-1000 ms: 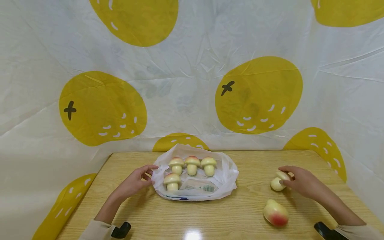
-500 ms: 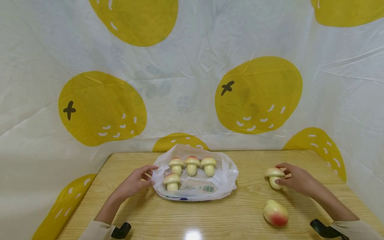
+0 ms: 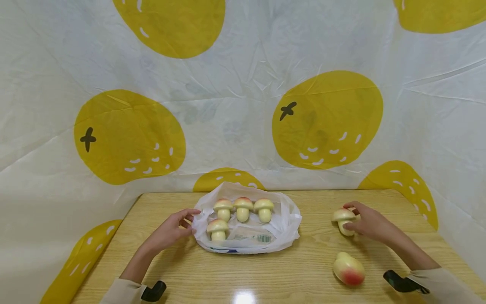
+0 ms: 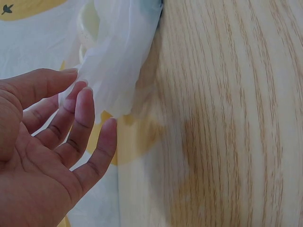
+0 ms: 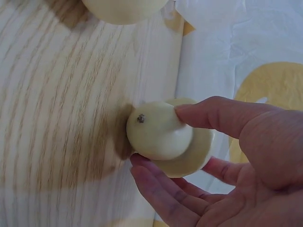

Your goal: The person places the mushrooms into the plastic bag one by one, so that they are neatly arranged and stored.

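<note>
My right hand [image 3: 373, 223] holds a toy mushroom [image 3: 343, 216] with a cream stem and a red-tinged cap, over the right side of the table. The right wrist view shows the thumb pressed on the mushroom [image 5: 158, 132] near the stem, with fingers curled beneath it. At the left, my left hand [image 3: 172, 230] pinches the rim of a white plastic bag [image 3: 290, 238] between thumb and fingertips, the bag [image 4: 118, 61] hanging in thin folds from them. Several matching mushrooms [image 3: 243, 204] lie inside the open bag, caps toward the back.
A yellow-and-red pear-shaped toy fruit [image 3: 348, 270] lies in front of my right hand. The wooden table [image 3: 296, 278] ends at the back against a pale curtain [image 3: 231, 126] printed with large yellow fruit.
My right hand has moved left and slightly away from me with the mushroom, turning its cap toward the back. My left hand and the bag have stayed put.
</note>
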A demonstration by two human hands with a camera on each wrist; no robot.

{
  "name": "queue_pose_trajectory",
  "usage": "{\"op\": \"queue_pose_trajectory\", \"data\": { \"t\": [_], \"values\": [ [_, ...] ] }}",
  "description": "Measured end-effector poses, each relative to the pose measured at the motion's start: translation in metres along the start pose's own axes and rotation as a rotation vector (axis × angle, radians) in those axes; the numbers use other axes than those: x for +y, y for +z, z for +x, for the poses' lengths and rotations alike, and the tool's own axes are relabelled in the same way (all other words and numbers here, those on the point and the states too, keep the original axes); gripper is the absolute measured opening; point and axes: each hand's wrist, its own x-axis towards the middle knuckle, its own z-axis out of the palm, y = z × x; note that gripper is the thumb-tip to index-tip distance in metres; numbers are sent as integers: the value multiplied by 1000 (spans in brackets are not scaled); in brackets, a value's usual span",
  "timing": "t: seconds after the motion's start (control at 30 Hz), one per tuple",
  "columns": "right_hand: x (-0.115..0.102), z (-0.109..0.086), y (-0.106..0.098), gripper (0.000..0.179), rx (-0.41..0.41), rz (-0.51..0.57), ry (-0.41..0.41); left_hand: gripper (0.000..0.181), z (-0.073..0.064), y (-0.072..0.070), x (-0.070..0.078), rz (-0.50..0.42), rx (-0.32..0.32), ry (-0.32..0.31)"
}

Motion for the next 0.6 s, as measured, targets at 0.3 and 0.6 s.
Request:
{"op": "queue_pose_trajectory", "data": {
  "t": [0.3,0.6],
  "values": [
    [1,9,5,60,-37,127,-40,49,1,0,1,-13,0,4],
    [-2,9,7,64,-66,319,-50,49,0,-1,1,-15,0,4]
  ]
}}
